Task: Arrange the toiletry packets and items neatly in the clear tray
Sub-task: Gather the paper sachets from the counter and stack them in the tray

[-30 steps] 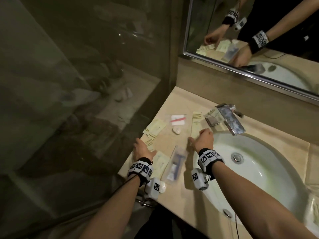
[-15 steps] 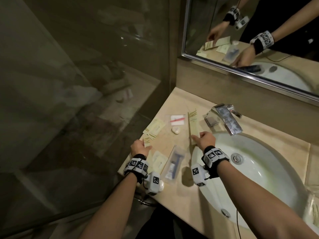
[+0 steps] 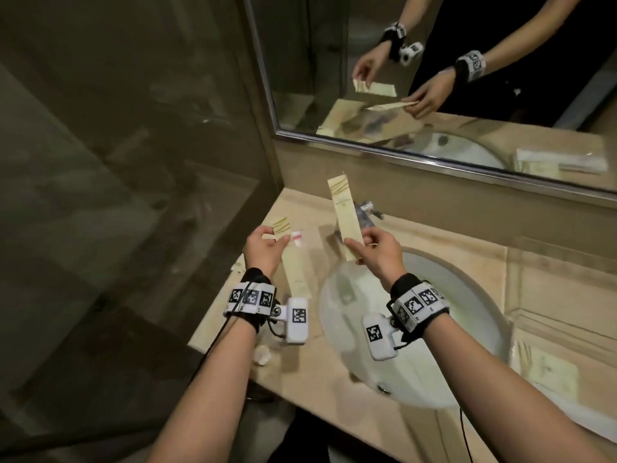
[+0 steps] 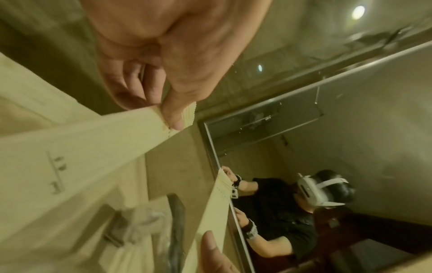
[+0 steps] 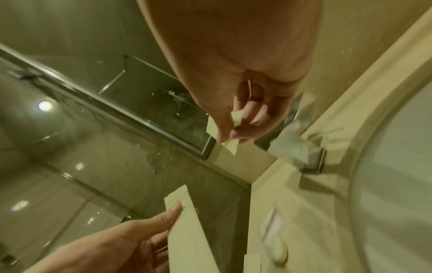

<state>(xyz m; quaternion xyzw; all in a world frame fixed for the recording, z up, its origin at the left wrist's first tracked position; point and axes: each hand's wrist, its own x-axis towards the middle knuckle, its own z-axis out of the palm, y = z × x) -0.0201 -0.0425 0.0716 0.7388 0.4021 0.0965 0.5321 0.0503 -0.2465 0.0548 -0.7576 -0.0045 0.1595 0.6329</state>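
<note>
1. The left hand [image 3: 265, 250] is held raised over the left part of the worktop [image 3: 337, 389]; a long cream packet [image 3: 293, 265] is pinched by its serrated upper end between thumb and fingers, and the rest of it hangs down toward the wrist. Only that sealed edge is caught by the grip, as the left wrist view shows, so the packet could be swung or slid out by a quick move and dropped past the worktop's left edge, which lies close below.

2. Between the hands, a small clear sachet with a red stripe [image 3: 298, 236] lies on the worktop, blurred. The clear tray cannot be made out with certainty in any view, so the spot where the packets are to be set cannot be judged; a blind lowering could land a packet on loose items and skew the row.

3. The right hand [image 3: 379, 250] pinches a second long packet [image 3: 345, 217] near its lower end, the packet standing up tilted toward the mirror [image 3: 434, 78]. Being held low, the tall free end could be bent or tipped over.

4. The basin [image 3: 467, 295] lies directly below and right of that hand, with the tap [image 3: 364, 212] just behind the packet. A slip there would put the packet in the bowl, possibly onto a wet surface.
</note>
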